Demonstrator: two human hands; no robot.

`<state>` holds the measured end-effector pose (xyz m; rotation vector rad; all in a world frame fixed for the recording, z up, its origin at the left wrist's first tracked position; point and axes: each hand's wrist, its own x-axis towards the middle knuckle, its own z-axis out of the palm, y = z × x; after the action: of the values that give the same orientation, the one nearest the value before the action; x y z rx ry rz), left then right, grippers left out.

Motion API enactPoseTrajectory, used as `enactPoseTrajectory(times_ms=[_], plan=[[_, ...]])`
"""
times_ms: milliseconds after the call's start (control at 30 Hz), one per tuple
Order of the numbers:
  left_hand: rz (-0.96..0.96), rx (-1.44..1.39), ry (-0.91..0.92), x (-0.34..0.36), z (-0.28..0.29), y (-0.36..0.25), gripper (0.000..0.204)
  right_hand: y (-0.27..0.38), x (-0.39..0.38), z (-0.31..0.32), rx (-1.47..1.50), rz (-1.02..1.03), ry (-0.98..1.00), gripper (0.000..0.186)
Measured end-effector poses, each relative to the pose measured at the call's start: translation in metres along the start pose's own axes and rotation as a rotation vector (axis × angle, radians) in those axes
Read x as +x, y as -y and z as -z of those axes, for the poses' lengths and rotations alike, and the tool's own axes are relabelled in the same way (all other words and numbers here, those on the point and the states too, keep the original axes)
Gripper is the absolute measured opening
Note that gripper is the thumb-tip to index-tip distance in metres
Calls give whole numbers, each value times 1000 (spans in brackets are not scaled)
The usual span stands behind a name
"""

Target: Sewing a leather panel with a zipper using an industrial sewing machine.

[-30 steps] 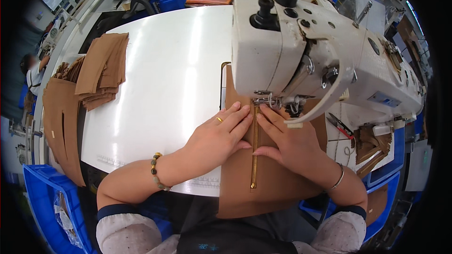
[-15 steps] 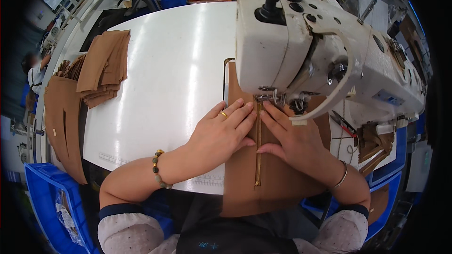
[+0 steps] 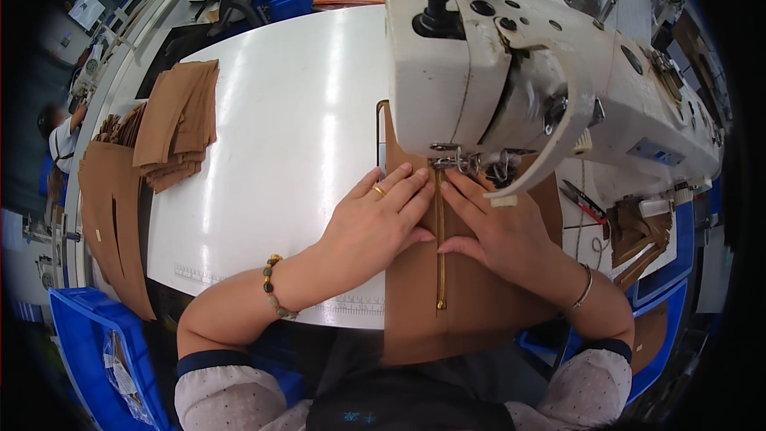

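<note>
Both hands press on a brown fabric panel [image 3: 479, 319] with a gold zipper [image 3: 441, 271] running lengthwise, under the presser foot [image 3: 459, 161] of the white sewing machine [image 3: 550, 80]. My left hand [image 3: 375, 223] lies left of the zipper with fingertips just in front of the foot, fingers stretched out. My right hand [image 3: 499, 227] lies right of the zipper, fingers stretched out flat and thumb near the zipper; its upper fingers are partly behind the machine's curved guard.
Brown fabric stacks [image 3: 167, 120] lie on the left of the white tabletop [image 3: 279, 112]. Black-and-red snips [image 3: 582, 203] and brown pieces [image 3: 638, 231] lie at right. Blue bins [image 3: 88, 335] flank the table. A co-worker [image 3: 62, 140] sits at another bench, far left.
The brown panel and zipper have slid slightly away from me under the foot, both hands moving with them. The whole view has shifted slightly as well.
</note>
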<state>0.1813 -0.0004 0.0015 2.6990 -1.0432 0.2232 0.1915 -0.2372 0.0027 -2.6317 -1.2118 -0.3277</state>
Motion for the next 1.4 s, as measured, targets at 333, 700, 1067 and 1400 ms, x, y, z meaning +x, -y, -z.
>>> enactPoseTrajectory(times_ms=[333,700,1067,1400], plan=[[19,6,6,2,0,3,59,-3,1,-6,20,-6,-24,77],[31,-10,17,2,0,8,59,-5,3,-8,44,-12,-64,76],[35,-204,-38,-10,1,-3,60,0,-4,3,27,-13,45,76],[36,-188,-10,-5,4,0,59,-2,-1,-2,44,2,-33,80]])
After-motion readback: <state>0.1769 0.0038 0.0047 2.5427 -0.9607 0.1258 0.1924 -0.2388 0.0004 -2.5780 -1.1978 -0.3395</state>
